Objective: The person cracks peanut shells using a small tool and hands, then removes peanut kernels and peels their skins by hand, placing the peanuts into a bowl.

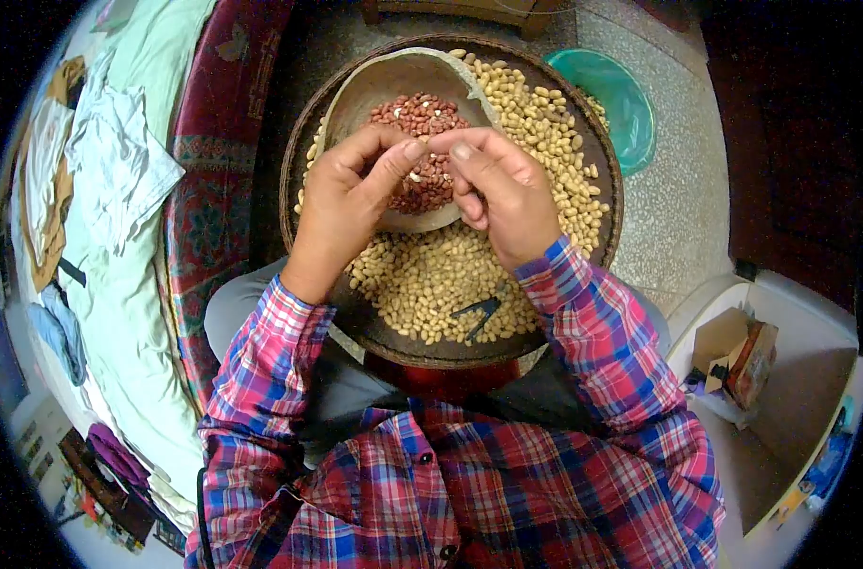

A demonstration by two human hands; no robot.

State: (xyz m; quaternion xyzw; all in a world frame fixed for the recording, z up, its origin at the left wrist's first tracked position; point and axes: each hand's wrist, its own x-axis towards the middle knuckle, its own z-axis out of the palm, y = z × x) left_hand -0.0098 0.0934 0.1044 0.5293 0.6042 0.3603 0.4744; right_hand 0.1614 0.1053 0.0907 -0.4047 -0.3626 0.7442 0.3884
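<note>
Over a bowl (352, 83) of shelled red peanuts (420, 112), my left hand (351, 194) and my right hand (507, 190) meet at the fingertips. Thumb and forefinger of each are pinched together, and whatever lies between them is too small to make out. The bowl rests on a wide round woven tray (296, 156), among many unshelled peanuts (422, 280). Close to the tray's near edge, a small dark clip-like tool (479, 316) lies open in a V on the peanuts.
A green plastic basin (631, 123) with some shells stands on the floor beyond the tray's right side. To the left is a bed (132, 284) with clothes on it. An open white box (782, 408) holding cardboard and packaging sits at the lower right.
</note>
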